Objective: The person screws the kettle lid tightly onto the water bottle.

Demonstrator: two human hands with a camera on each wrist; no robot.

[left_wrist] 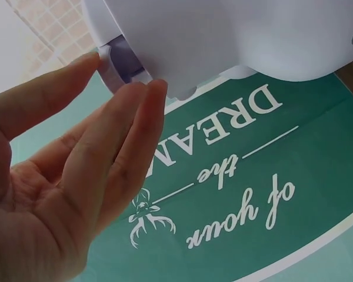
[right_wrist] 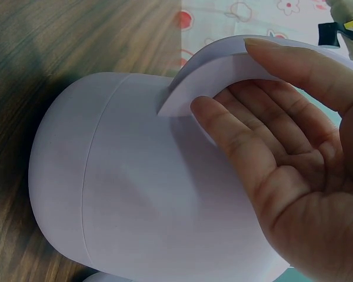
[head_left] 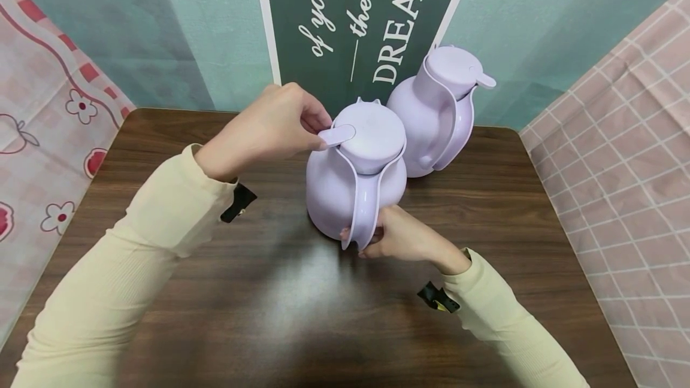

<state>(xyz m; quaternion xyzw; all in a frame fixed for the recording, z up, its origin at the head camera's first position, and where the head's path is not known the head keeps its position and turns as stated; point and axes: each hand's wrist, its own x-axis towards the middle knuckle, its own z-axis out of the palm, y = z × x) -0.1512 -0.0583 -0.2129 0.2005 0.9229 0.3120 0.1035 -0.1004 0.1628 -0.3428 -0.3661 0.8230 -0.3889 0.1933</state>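
A lilac thermos jug [head_left: 331, 196] stands upright on the table, its lid tab [head_left: 336, 135] pointing left. My left hand [head_left: 269, 127] pinches that tab between thumb and fingertips; the left wrist view shows them at either side of the tab's end [left_wrist: 115, 67]. Lower down, my right hand [head_left: 401, 235] grips the jug's handle [head_left: 365, 208]. In the right wrist view the thumb lies on the outside of the handle [right_wrist: 223, 64] and the fingers reach through behind it, close to the jug's body [right_wrist: 141, 182].
Just behind to the right stands a second lilac jug [head_left: 420, 115], partly hidden by the first. A dark wooden table [head_left: 242, 316] carries both. Behind it hangs a teal cloth with a green lettered panel [head_left: 334, 64]; patterned cloths [head_left: 636, 136] border the sides.
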